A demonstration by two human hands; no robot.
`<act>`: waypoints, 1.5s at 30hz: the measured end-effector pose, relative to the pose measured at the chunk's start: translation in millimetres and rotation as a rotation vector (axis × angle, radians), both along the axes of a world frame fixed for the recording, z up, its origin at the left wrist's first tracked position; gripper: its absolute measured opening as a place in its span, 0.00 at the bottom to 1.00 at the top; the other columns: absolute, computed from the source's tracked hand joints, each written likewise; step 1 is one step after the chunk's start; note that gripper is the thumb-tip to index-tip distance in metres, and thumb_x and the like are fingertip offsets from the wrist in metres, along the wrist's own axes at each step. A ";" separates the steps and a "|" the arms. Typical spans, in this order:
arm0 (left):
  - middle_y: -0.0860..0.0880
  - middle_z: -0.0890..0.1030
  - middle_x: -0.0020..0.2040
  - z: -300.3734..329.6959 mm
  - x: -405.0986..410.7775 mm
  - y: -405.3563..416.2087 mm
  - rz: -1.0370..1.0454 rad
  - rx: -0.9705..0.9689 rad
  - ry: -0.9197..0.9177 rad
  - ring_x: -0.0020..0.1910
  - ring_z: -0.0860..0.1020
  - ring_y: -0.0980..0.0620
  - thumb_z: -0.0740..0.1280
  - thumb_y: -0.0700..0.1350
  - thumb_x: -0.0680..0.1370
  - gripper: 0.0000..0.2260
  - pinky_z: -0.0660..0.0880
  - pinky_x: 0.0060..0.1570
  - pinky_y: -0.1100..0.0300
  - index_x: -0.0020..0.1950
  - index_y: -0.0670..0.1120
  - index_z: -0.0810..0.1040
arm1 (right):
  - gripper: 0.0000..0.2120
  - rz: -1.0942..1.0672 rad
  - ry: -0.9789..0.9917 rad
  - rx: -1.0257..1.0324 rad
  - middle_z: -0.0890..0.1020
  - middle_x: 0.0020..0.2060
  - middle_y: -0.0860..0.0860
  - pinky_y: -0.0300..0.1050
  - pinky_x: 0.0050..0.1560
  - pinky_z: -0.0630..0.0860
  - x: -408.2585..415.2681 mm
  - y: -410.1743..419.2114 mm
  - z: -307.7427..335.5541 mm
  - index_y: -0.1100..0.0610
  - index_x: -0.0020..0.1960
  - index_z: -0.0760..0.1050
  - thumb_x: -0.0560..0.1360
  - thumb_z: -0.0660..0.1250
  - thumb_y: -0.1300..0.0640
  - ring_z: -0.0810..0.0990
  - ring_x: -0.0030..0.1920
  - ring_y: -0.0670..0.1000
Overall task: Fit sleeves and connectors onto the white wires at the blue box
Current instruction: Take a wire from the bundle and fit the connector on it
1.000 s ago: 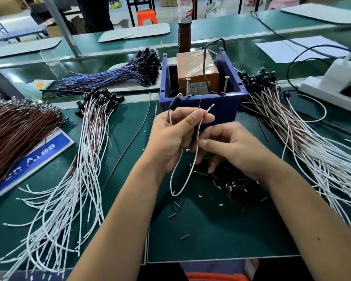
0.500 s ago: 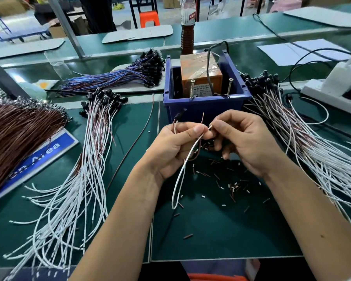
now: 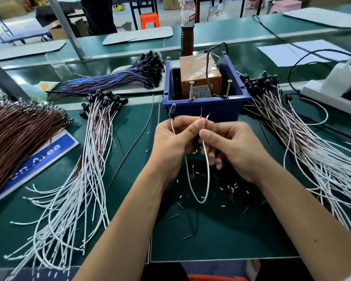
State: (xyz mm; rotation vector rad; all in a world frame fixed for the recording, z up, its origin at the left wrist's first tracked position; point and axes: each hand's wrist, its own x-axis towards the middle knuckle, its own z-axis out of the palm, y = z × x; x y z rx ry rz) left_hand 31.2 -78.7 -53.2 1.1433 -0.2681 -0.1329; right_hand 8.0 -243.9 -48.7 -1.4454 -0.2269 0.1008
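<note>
1. Work in hand: both hands hold one white wire (image 3: 206, 159) just in front of the blue box (image 3: 203, 109). The wire hangs below the hands as a loop over the green bench (image 3: 221, 240).
2. Left hand (image 3: 173, 142): fingers curled round the wire, thumb pressed against its upper run. A black connector (image 3: 172, 109) stands above this hand on one end of the wire, so that end appears finished.
3. Right hand (image 3: 234, 146): thumb and fingers pinch the same wire just below its free ends. Two thin ends project above the fingertips, a dark lead (image 3: 201, 112) and a pale stripped tip (image 3: 208, 115). Whether a sleeve already sits on either end cannot be determined; the part is too small.
4. Judged step: sleeve fitting on the free end of the current wire, not yet shown complete.
5. Loose sleeves (image 3: 232, 188): many short dark and pale pieces lie scattered on the bench under and beside the right hand, so stock remains.
6. Left bundle (image 3: 69, 195): white wires with black connectors at the far end, lying fanned on the bench, well apart from the hands.
7. Right bundle (image 3: 312, 159): a similar fan of white wires with black connectors beside the box.
8. Which bundle is finished stock and which is pending cannot be told. Judged overall: the batch is mid-run, with one wire in process.
</note>
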 end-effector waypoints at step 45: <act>0.47 0.86 0.41 9.1 8.3 -24.3 0.818 0.293 -0.336 0.42 0.84 0.51 0.73 0.38 0.79 0.03 0.79 0.50 0.61 0.50 0.40 0.85 | 0.13 -0.824 -0.655 -0.487 0.88 0.51 0.53 0.44 0.52 0.83 9.4 -7.9 -0.3 0.61 0.65 0.83 0.81 0.68 0.63 0.86 0.48 0.47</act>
